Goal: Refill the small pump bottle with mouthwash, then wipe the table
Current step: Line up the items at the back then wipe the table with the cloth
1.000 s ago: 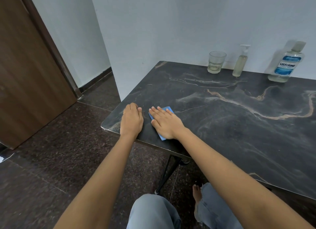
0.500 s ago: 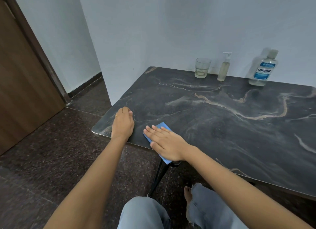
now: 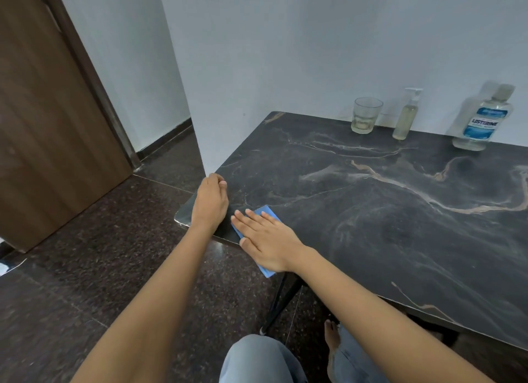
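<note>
table (image 3: 371,225) | right hand (image 3: 268,239) flat on blue cloth (image 3: 266,211) | left hand (image 3: 210,202) at corner

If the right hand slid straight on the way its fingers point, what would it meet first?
Most likely the left hand, which rests at the table corner just ahead of the right hand pressing the blue cloth. Only a narrow strip of tabletop seems to separate them.

Bare tabletop (image 3: 400,239) lies ahead and right of my right hand (image 3: 268,239). Glass (image 3: 367,115), pump bottle (image 3: 405,116) and mouthwash bottle (image 3: 483,122) line the back wall (image 3: 285,54). My left hand (image 3: 210,202) occupies the near corner.
</note>
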Demonstrator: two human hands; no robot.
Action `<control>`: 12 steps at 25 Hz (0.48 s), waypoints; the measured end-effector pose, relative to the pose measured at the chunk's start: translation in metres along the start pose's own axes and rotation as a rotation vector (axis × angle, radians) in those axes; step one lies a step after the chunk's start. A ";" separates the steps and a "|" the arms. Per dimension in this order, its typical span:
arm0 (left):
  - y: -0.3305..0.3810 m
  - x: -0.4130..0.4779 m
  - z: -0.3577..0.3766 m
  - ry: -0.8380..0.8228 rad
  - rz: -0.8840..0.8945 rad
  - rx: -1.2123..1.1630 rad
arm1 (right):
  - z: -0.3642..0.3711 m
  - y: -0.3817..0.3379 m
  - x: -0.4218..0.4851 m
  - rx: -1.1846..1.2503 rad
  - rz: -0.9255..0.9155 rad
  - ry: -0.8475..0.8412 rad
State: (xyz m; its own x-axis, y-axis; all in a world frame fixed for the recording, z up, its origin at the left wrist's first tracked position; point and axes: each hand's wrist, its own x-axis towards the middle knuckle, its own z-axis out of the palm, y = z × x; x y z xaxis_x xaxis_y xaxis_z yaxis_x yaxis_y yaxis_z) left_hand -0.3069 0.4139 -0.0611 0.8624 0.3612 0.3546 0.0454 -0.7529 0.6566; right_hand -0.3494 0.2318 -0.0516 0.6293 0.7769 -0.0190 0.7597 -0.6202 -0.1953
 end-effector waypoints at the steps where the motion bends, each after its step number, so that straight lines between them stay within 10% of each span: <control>1: -0.007 0.005 -0.008 0.036 -0.038 -0.016 | 0.002 -0.006 0.016 0.002 -0.005 -0.005; 12: -0.040 0.000 -0.032 0.051 -0.262 0.061 | -0.007 0.012 0.049 -0.013 -0.058 -0.060</control>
State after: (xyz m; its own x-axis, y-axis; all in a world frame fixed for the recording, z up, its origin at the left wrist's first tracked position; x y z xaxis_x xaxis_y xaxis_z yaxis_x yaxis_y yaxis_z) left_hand -0.3254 0.4616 -0.0661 0.7906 0.5743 0.2123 0.2953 -0.6613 0.6895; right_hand -0.3085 0.2617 -0.0475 0.5735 0.8165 -0.0666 0.7970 -0.5749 -0.1855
